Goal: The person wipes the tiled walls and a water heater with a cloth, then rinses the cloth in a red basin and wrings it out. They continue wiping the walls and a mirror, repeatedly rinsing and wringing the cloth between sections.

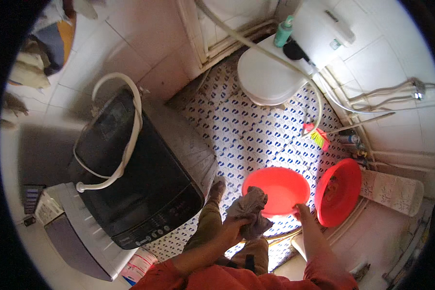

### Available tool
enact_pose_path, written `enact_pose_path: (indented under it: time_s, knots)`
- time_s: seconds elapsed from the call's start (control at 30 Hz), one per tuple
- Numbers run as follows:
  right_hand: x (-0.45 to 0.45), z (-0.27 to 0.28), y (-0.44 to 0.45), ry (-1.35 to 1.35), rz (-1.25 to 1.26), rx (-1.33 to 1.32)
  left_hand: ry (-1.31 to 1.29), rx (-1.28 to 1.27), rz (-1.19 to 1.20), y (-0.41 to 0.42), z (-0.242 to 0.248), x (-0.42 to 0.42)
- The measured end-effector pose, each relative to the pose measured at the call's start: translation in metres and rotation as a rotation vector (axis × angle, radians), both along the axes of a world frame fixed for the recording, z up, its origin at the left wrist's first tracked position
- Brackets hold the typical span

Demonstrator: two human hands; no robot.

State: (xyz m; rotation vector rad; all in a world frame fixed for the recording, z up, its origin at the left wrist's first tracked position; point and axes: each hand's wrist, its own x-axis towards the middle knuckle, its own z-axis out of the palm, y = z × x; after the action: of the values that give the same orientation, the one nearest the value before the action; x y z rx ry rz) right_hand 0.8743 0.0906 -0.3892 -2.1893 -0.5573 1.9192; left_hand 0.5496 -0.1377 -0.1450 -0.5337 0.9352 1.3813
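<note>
My left hand (pixel 236 228) is closed around a crumpled grey-brown cloth (pixel 252 210), which hangs in front of my legs and overlaps the left rim of a red plastic basin (pixel 281 188). At the basin's near right rim is my right hand (pixel 301 211), its fingers gripping the edge. The basin is over the floor, which has a blue footprint pattern; whether it touches the floor I cannot tell. Just to the right, a second red basin (pixel 339 192) with a pattern inside stands tilted on its side.
A dark-lidded top-loading washing machine (pixel 148 163) with a pale hose (pixel 136 119) on it stands left. Ahead is a white toilet (pixel 268 72) with a green bottle (pixel 284 32) on top. A pink and yellow broom head (pixel 317 137) lies beyond the basins. Pipes run along the right wall.
</note>
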Motion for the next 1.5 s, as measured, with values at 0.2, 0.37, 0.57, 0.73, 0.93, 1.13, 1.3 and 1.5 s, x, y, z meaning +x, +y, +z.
enact_pose_path:
  time_s: [0.2,0.37,0.57,0.73,0.93,1.13,1.3,1.5]
  knots:
    - [0.088,0.195,-0.072,0.164,-0.190,0.358,0.132,0.181,-0.002,0.056,0.055,-0.016]
    - [0.140,0.302,-0.104,0.157,-0.339,0.612,0.468,0.205,-0.082,0.120,0.131,-0.036]
    - [0.229,0.394,-0.181,0.145,-0.889,0.691,0.427,0.462,-0.081,0.199,0.202,0.047]
    - [0.331,0.449,-0.270,0.200,-1.239,0.793,0.255,0.649,-0.293,0.231,0.286,0.249]
    - [0.446,0.432,-0.390,-0.975,-0.305,1.180,-0.084,0.980,-0.768,0.212,0.350,0.518]
    - [0.499,0.403,-0.373,0.112,-1.671,0.805,-0.275,1.035,-1.236,0.167,0.344,0.731]
    - [0.480,0.411,-0.368,0.432,-1.586,0.762,0.233,1.070,-1.803,0.168,0.229,0.822]
    - [0.529,0.479,-0.382,-0.452,-0.831,0.756,0.274,0.721,-2.043,0.185,0.158,0.856]
